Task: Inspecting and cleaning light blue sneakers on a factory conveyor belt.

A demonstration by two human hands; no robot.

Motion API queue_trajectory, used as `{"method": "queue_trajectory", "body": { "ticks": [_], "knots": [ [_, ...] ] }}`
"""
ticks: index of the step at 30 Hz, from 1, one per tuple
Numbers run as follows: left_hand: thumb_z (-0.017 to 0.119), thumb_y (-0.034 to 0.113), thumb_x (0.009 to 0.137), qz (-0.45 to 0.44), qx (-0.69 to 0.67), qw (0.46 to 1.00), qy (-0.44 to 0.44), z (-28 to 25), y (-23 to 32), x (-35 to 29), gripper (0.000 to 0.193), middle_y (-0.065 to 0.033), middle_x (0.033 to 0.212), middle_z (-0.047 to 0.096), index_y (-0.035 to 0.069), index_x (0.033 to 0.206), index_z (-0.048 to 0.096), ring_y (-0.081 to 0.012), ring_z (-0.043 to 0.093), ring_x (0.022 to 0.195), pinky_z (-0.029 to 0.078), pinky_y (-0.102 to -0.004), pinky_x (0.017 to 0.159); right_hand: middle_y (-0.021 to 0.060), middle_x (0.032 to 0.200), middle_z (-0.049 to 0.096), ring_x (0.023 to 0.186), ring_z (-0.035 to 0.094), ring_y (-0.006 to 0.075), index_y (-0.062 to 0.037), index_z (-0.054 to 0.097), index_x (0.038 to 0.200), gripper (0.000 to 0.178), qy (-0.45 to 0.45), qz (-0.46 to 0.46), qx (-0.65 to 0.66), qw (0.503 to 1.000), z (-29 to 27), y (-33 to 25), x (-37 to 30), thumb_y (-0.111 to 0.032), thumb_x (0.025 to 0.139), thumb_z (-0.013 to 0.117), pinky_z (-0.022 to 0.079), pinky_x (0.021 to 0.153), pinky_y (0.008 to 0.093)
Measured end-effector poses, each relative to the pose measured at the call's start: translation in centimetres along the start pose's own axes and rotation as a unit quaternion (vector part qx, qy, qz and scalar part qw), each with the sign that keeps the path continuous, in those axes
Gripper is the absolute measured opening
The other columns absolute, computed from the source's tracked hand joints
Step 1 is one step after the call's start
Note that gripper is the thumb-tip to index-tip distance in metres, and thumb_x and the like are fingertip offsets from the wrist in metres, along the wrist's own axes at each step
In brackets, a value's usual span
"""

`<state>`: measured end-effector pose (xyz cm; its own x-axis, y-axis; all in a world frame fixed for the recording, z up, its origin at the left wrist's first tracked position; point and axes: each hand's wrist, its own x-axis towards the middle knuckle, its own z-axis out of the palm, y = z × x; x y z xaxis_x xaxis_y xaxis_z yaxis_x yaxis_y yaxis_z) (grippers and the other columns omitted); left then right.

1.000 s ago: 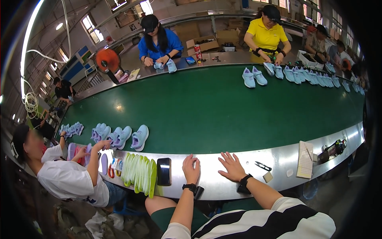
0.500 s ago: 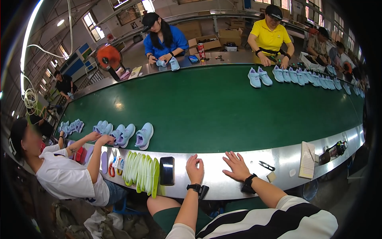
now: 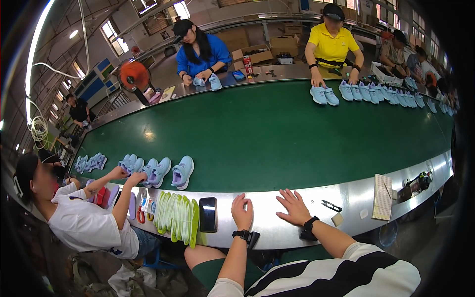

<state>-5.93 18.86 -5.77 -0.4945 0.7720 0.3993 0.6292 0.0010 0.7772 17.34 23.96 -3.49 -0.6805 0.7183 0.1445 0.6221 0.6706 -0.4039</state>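
- Writing: a pale notebook with a ruled grid page (image 3: pixel 382 197), at the right hand's three o'clock, carries marks too small to read; a small white packet with coloured print (image 3: pixel 147 205), at the left hand's nine o'clock, is likewise illegible.
- Left hand (image 3: pixel 242 212): rests on the brushed silver metal ledge (image 3: pixel 277 236), fingers loosely curled, not clenched; whether they enclose anything cannot be told.
- Right hand (image 3: pixel 295 208): on the same ledge, fingers spread and released.
- Black rectangular smartphone (image 3: pixel 208 215): flat on the ledge, screen dark, just beside the left hand at its nine o'clock.
- Small black pointed hand tool (image 3: pixel 331 205): on the ledge at the right hand's three o'clock; cream block (image 3: pixel 337 219) at four.
- Pale-blue shoe with lilac lining and white sole (image 3: pixel 183 173): on the green belt (image 3: pixel 257 133), left hand's ten o'clock.
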Motion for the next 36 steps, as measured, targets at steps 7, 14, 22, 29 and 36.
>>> {"method": "queue_trajectory", "body": {
  "ticks": [7,14,22,29,36],
  "knots": [
    [0.064,0.011,0.083,0.007,0.004,1.000,-0.002,0.0,0.7,-0.2,0.010,-0.0155,0.113,0.067,0.001,0.081,0.066,-0.0379,0.055,0.115,0.042,-0.0451,0.098,0.0130,0.153,0.032,0.143,0.025,0.0300,-0.0115,0.046,0.140,0.064,0.009,0.002,0.000,1.000,0.0,0.1,-0.6,-0.051,0.089,0.055,0.016,0.116,0.0481],
    [0.063,0.011,0.083,-0.001,0.011,1.000,0.011,0.2,-0.8,-0.7,0.012,-0.0174,0.112,0.067,0.000,0.082,0.063,-0.0401,0.057,0.112,0.042,-0.0470,0.098,0.0118,0.154,0.030,0.143,0.024,0.0297,-0.0121,0.045,0.140,0.064,-0.023,0.002,-0.009,1.000,0.5,0.0,-0.1,-0.049,0.088,0.057,0.016,0.116,0.0486],
    [0.068,0.018,0.085,-0.133,-0.121,0.984,0.012,-2.9,1.5,7.4,0.017,-0.0066,0.089,0.070,0.003,0.093,0.068,-0.0137,0.064,0.085,0.048,-0.0287,0.075,0.0137,0.152,0.034,0.142,0.026,0.0314,-0.0089,0.049,0.136,0.062,0.001,0.016,0.003,1.000,-0.6,0.1,0.6,-0.042,0.085,0.061,0.016,0.116,0.0472],
    [0.077,0.028,0.067,-0.080,0.309,0.948,-0.016,-12.8,-6.8,17.1,0.037,-0.0165,0.099,0.063,0.008,0.096,0.066,-0.0369,0.059,0.096,0.047,-0.0482,0.082,0.0151,0.151,0.034,0.141,0.028,0.0329,-0.0095,0.050,0.135,0.066,-0.008,0.020,0.005,1.000,-0.6,-1.0,1.3,-0.042,0.080,0.066,0.017,0.115,0.0498],
    [0.087,0.047,0.057,-0.247,0.512,0.808,-0.157,-12.7,-12.9,20.8,0.078,-0.0107,0.124,0.053,0.016,0.122,0.057,-0.0314,0.048,0.120,0.041,-0.0478,0.097,0.0145,0.150,0.035,0.141,0.028,0.0330,-0.0085,0.051,0.134,0.065,-0.012,0.014,-0.013,1.000,-0.2,-1.1,0.6,-0.045,0.082,0.063,0.018,0.114,0.0495]
  ]
}}
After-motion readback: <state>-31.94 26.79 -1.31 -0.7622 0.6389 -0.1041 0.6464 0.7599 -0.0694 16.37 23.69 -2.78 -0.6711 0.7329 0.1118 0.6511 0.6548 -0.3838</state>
